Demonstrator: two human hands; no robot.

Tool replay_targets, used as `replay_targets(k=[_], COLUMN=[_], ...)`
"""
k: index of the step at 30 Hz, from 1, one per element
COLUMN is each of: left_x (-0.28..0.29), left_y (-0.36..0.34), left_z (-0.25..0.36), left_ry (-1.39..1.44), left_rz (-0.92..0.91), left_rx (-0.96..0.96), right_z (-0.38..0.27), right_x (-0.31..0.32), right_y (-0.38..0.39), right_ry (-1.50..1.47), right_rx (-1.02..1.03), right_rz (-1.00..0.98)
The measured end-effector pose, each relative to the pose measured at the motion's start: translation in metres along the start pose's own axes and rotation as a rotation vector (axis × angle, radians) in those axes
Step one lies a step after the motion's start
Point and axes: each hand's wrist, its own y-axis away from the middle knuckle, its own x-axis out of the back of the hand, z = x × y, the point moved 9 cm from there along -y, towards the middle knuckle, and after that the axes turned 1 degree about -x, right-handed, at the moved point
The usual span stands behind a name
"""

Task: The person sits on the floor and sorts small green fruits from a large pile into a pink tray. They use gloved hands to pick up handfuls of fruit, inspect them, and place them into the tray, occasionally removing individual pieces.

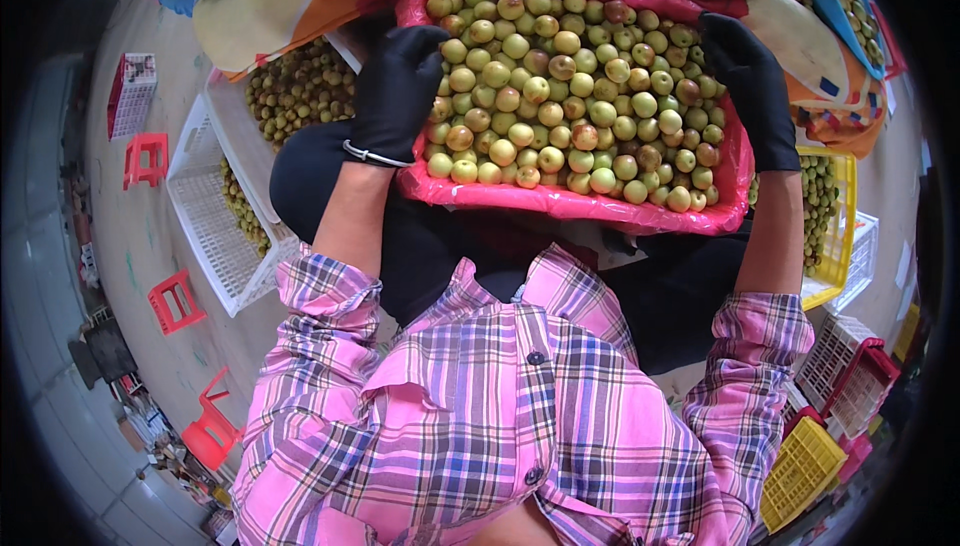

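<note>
A crate lined with red-pink plastic [590, 218] is tilted toward me above my lap, full of round green jujubes [560, 96] with brownish-red blotches. My left hand [400, 81], in a black glove with a bangle at the wrist, is closed at the crate's left side, fingers curled at the rim. On the opposite side my right hand [745, 81], gloved in black too, is bent round the upper right rim. Part of the fingertips of both hands is hidden against the liner and the dark gloves.
An orange and cream cloth [270, 6] spreads beyond the crate, with more jujubes at the far edge. A white crate [215, 211] of fruit stands left, a yellow crate [840, 236] right. Red stools [178, 301] dot the left floor; stacked crates [835, 361] sit lower right.
</note>
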Motion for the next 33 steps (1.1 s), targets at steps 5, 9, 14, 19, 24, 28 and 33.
replay_targets(k=[5, 9, 14, 19, 24, 28, 33], left_x=[0.033, 0.062, 0.089, 0.093, 0.096, 0.091, 0.091], left_y=[-0.003, 0.004, 0.016, 0.023, 0.023, 0.025, 0.025], left_z=[0.012, 0.024, 0.012, -0.002, -0.004, -0.007, -0.008], left_ry=[0.053, 0.116, 0.143, 0.134, 0.185, 0.246, 0.152], left_rz=[0.019, 0.036, 0.142, 0.152, 0.189, 0.121, 0.104], left_rx=[0.013, 0.061, 0.097, 0.072, 0.038, 0.077, 0.083], right_z=[0.007, -0.049, -0.07, -0.081, -0.078, -0.085, -0.071], right_x=[-0.003, -0.051, -0.123, -0.15, -0.146, -0.149, -0.154], right_y=[0.004, 0.031, 0.079, 0.085, 0.081, 0.085, 0.078], right_ry=[-0.093, 0.158, 0.353, 0.591, 0.615, 0.587, 0.622], right_rx=[-0.067, 0.115, 0.164, 0.167, 0.176, 0.195, 0.187], right_rz=[-0.036, -0.176, -0.341, -0.405, -0.392, -0.405, -0.535])
